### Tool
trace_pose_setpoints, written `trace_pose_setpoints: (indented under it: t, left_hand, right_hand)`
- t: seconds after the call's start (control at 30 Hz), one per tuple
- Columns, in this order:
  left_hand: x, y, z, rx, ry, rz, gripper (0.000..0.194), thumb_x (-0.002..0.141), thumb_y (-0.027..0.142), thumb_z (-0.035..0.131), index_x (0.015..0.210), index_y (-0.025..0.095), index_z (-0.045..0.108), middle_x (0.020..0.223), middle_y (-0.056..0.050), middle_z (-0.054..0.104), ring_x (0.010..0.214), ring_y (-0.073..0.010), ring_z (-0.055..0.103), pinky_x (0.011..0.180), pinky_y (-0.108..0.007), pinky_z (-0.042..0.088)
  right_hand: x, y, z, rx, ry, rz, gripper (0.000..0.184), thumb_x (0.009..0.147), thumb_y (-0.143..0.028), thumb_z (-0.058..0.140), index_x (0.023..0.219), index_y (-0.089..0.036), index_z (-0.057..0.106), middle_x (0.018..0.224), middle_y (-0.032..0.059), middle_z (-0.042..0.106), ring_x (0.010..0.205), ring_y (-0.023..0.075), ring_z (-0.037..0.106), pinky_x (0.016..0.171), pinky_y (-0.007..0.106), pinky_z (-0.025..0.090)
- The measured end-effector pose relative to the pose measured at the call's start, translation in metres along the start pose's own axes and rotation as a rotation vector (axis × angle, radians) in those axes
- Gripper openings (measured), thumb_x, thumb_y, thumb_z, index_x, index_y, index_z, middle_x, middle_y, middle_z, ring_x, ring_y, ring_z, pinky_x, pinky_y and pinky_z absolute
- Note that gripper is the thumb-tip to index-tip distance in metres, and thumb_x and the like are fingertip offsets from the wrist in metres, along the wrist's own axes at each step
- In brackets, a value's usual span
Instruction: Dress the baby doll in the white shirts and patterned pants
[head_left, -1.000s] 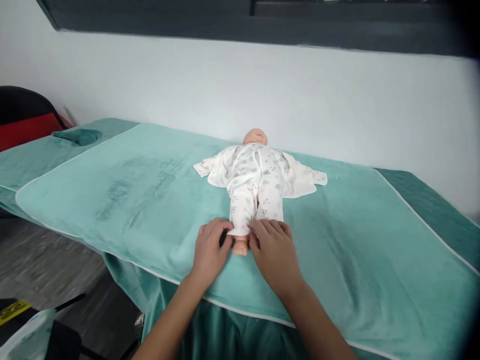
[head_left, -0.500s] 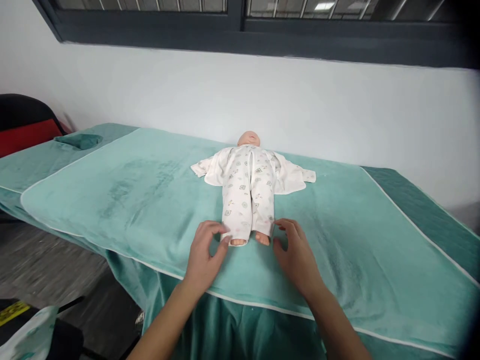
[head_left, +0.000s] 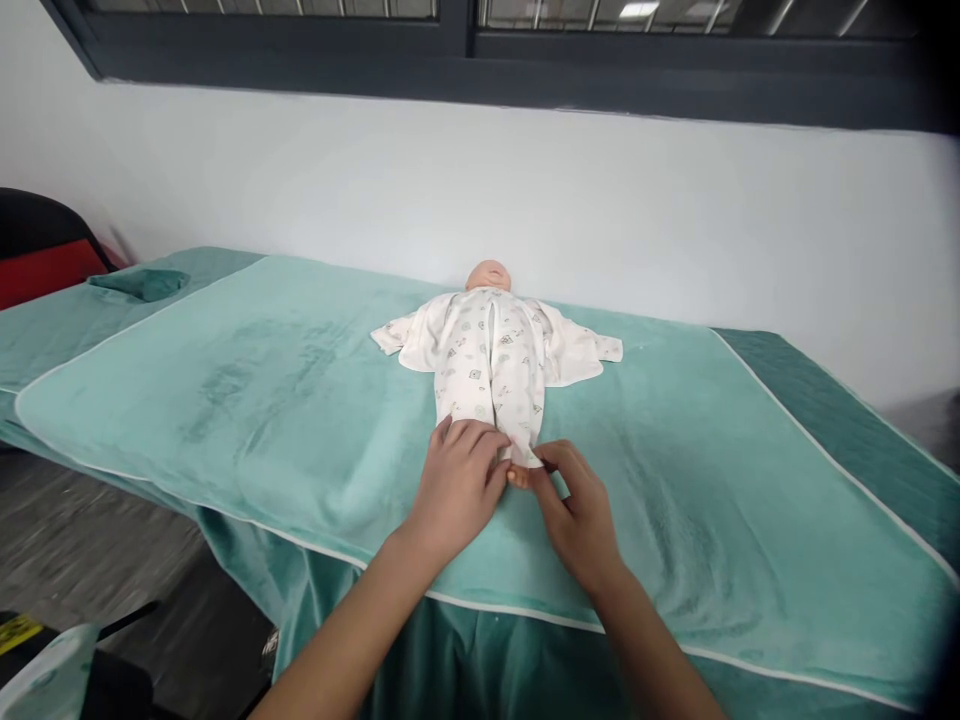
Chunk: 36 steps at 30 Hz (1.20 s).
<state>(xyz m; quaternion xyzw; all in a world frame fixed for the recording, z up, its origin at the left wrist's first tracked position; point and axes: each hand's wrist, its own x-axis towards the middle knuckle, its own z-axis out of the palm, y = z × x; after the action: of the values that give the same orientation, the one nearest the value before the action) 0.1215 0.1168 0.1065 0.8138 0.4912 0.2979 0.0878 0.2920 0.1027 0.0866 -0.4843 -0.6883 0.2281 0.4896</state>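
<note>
A baby doll [head_left: 489,277] lies on its back on a teal towel [head_left: 285,390], head toward the wall, dressed in a white printed sleepsuit [head_left: 491,365] with its sleeves spread out sideways. My left hand [head_left: 459,482] lies over the left trouser leg's cuff, fingers bent onto the cloth and covering that foot. My right hand [head_left: 576,510] pinches the hem of the right trouser leg between thumb and fingers, next to the doll's bare foot [head_left: 517,478].
The towel covers a padded table whose front edge hangs down toward me. A folded dark green cloth [head_left: 139,284] lies at the far left. A black and red chair [head_left: 45,255] stands beyond it. The white wall runs close behind the doll.
Both hands were apart beside the doll's feet half a second ago. They have closed in onto the trouser cuffs; the left now covers one foot.
</note>
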Motion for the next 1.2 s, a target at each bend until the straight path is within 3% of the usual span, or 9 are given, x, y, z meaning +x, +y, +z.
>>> trace_pose_setpoints:
  t: [0.1, 0.2, 0.37, 0.57, 0.8, 0.93, 1.1, 1.2]
  left_hand:
    - [-0.003, 0.002, 0.002, -0.125, 0.019, -0.045, 0.021, 0.093, 0.023, 0.056, 0.114, 0.026, 0.055, 0.113, -0.003, 0.067, 0.114, -0.0224, 0.059, 0.119, -0.051, 0.025]
    - [-0.003, 0.004, 0.004, -0.115, 0.035, -0.07, 0.016, 0.095, 0.023, 0.052, 0.111, 0.026, 0.055, 0.11, -0.003, 0.068, 0.112, -0.0227, 0.059, 0.118, -0.052, 0.024]
    - [0.001, 0.008, 0.009, -0.161, 0.018, -0.094, 0.014, 0.094, 0.021, 0.054, 0.108, 0.025, 0.056, 0.106, 0.001, 0.068, 0.109, -0.0186, 0.06, 0.122, -0.051, 0.015]
    - [0.004, 0.014, 0.016, -0.198, 0.083, -0.195, 0.008, 0.093, 0.027, 0.056, 0.101, 0.025, 0.055, 0.096, 0.003, 0.065, 0.095, -0.0168, 0.061, 0.121, -0.051, 0.017]
    - [-0.005, 0.007, 0.016, -0.138, 0.175, -0.034, 0.007, 0.096, 0.018, 0.052, 0.094, 0.022, 0.057, 0.091, 0.003, 0.067, 0.091, -0.0146, 0.063, 0.119, -0.049, 0.025]
    - [-0.015, 0.003, 0.014, -0.07, 0.29, 0.073, 0.007, 0.092, 0.013, 0.055, 0.094, 0.02, 0.057, 0.091, 0.0, 0.069, 0.09, -0.0155, 0.063, 0.114, -0.048, 0.033]
    - [-0.026, 0.0, 0.014, -0.024, 0.251, 0.13, 0.01, 0.089, 0.011, 0.058, 0.095, 0.019, 0.058, 0.088, -0.003, 0.067, 0.089, -0.0198, 0.06, 0.087, -0.041, 0.044]
    - [-0.031, -0.001, 0.012, -0.139, 0.228, 0.108, 0.01, 0.09, 0.01, 0.057, 0.093, 0.02, 0.057, 0.087, -0.002, 0.066, 0.088, -0.0188, 0.059, 0.081, -0.037, 0.042]
  right_hand:
    - [0.003, -0.007, -0.005, 0.086, 0.014, 0.083, 0.008, 0.096, -0.027, 0.054, 0.095, -0.023, 0.061, 0.088, 0.0023, 0.062, 0.082, 0.019, 0.06, 0.076, 0.033, 0.049]
    - [0.006, -0.011, -0.006, 0.165, 0.02, 0.108, 0.013, 0.097, -0.03, 0.054, 0.09, -0.022, 0.062, 0.085, 0.0017, 0.063, 0.079, 0.0174, 0.061, 0.075, 0.031, 0.049]
    - [0.011, -0.004, 0.0, 0.177, 0.009, 0.176, 0.018, 0.097, -0.034, 0.056, 0.086, -0.021, 0.06, 0.078, -0.0002, 0.064, 0.071, 0.0156, 0.061, 0.07, 0.029, 0.049]
    - [0.018, -0.003, 0.004, 0.023, 0.021, 0.045, 0.022, 0.097, -0.032, 0.057, 0.078, -0.021, 0.058, 0.073, -0.0018, 0.057, 0.069, 0.0134, 0.054, 0.067, 0.027, 0.043]
    - [0.007, 0.002, -0.002, -0.086, -0.026, -0.109, 0.005, 0.096, -0.018, 0.058, 0.092, -0.021, 0.06, 0.086, -0.0007, 0.058, 0.075, 0.0118, 0.055, 0.07, 0.024, 0.044]
    - [-0.006, 0.013, -0.006, -0.182, -0.023, -0.125, 0.007, 0.093, -0.015, 0.061, 0.094, -0.022, 0.058, 0.086, -0.0008, 0.057, 0.077, 0.0128, 0.056, 0.071, 0.025, 0.044]
    - [-0.02, 0.02, -0.013, -0.245, -0.096, -0.092, 0.012, 0.091, -0.011, 0.057, 0.092, -0.022, 0.053, 0.086, -0.0007, 0.057, 0.079, 0.0142, 0.057, 0.071, 0.026, 0.044]
    - [-0.02, 0.021, -0.023, -0.248, -0.251, -0.019, 0.006, 0.094, -0.02, 0.058, 0.089, -0.022, 0.055, 0.085, -0.0007, 0.059, 0.077, 0.0147, 0.058, 0.07, 0.027, 0.043]
